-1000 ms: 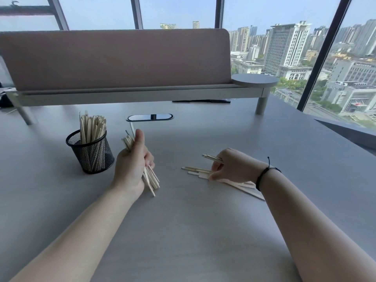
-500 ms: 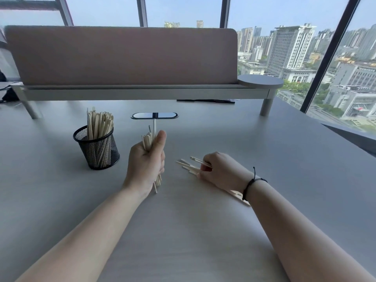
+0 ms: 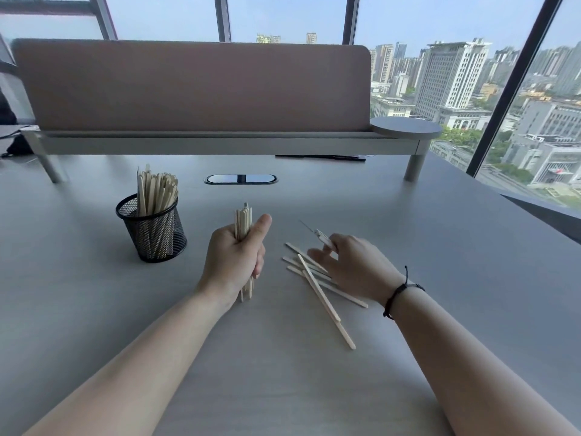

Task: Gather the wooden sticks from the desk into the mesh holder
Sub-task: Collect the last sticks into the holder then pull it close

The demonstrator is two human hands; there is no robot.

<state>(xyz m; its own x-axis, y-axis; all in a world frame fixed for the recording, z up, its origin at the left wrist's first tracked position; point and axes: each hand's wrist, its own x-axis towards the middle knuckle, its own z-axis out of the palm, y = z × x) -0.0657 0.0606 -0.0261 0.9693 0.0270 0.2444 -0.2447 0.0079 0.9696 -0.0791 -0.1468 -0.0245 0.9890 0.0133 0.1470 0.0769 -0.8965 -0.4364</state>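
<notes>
A black mesh holder [image 3: 151,234] stands left of centre on the grey desk, with several wooden sticks upright in it. My left hand [image 3: 234,259] grips an upright bundle of sticks [image 3: 243,220], its lower end touching the desk, to the right of the holder. Several loose sticks [image 3: 320,287] lie fanned on the desk between my hands. My right hand [image 3: 352,265] hovers over the loose sticks and pinches a blurred stick [image 3: 320,236] between thumb and fingers, the other fingers spread.
A beige divider panel [image 3: 195,86] on a raised shelf [image 3: 220,144] spans the back of the desk. A cable port [image 3: 240,179] sits in the desk behind my hands. Windows run along the right edge.
My left hand has turned its bundle from slanted to upright and moved right. My right hand has lifted off the pile with a stick, and the loose sticks have spread apart.
</notes>
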